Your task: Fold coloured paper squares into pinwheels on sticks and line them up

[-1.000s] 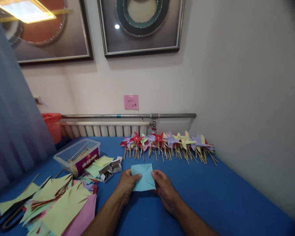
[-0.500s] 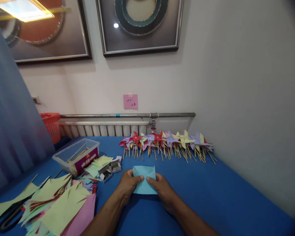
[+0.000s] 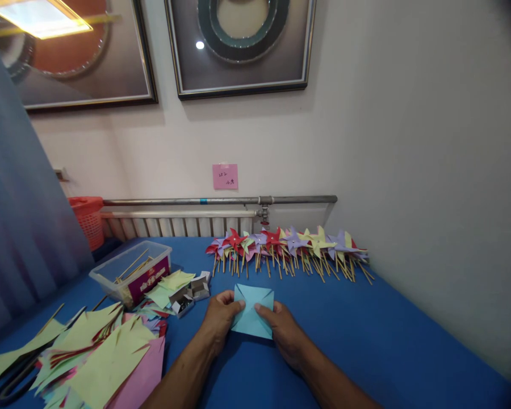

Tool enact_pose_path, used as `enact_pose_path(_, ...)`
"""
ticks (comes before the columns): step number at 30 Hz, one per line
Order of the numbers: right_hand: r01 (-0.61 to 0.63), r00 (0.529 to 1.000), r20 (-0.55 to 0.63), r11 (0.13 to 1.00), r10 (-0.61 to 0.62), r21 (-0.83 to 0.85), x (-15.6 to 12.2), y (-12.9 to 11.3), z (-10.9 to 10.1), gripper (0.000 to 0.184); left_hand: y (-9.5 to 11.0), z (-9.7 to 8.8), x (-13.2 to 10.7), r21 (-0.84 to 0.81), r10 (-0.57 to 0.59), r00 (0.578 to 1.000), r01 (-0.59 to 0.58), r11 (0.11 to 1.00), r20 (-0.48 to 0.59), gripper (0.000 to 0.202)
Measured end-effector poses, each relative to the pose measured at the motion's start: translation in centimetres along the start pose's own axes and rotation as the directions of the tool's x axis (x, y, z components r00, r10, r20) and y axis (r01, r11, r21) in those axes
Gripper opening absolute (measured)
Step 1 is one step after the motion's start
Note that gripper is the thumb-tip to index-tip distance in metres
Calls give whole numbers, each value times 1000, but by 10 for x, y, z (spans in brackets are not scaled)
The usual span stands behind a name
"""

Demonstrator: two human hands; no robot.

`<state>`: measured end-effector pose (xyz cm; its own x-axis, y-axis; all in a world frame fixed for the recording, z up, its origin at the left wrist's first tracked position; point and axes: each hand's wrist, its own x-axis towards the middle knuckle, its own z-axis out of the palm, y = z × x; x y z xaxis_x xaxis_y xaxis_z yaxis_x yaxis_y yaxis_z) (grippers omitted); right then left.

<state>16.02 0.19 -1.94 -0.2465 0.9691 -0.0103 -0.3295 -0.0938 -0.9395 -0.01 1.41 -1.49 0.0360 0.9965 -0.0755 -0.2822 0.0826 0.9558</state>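
A light blue square of paper [image 3: 254, 321], with slits running in from its upper corners, is held above the blue table. My left hand [image 3: 222, 316] pinches its left edge, thumb on top and fingers behind. On the opposite edge my right hand [image 3: 281, 328] grips it the same way, thumb near the middle. Beyond the hands lies a row of paper pinwheels [image 3: 296, 242] on thin sticks, in red, purple, yellow and pink. To the left, small open cardboard boxes [image 3: 182, 301] stand beside loose paper pieces; one holds small dark bits.
A stack of cut coloured paper [image 3: 106, 355] covers the left front, with black-handled scissors [image 3: 15, 375] beside it. Behind stands a clear plastic box [image 3: 130, 270] with sticks. A red basket [image 3: 89, 221] and a blue curtain [image 3: 21, 187] border the left; walls bound the back and right.
The blue paper has shifted slightly right and is tilted a little, its right side lower. Both hands still hold it, the left thumb closer to its edge.
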Motion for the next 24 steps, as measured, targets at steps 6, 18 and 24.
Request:
enact_pose_path(6,-30,996,-81,1000,30,-3,4,6,-4,40,3,0,3,169,163,976,-138,976,-147,34)
enact_pose_path(18,-19,996,-83,1000,19,0,4,6,-3,37,4,4,-18,744,622,705,-607,281,341,21)
enact_pose_path(24,-60,994,-93,998,59,-3,0,-3,3,44,-1,2,-17,785,644,612,-619,27,460,28)
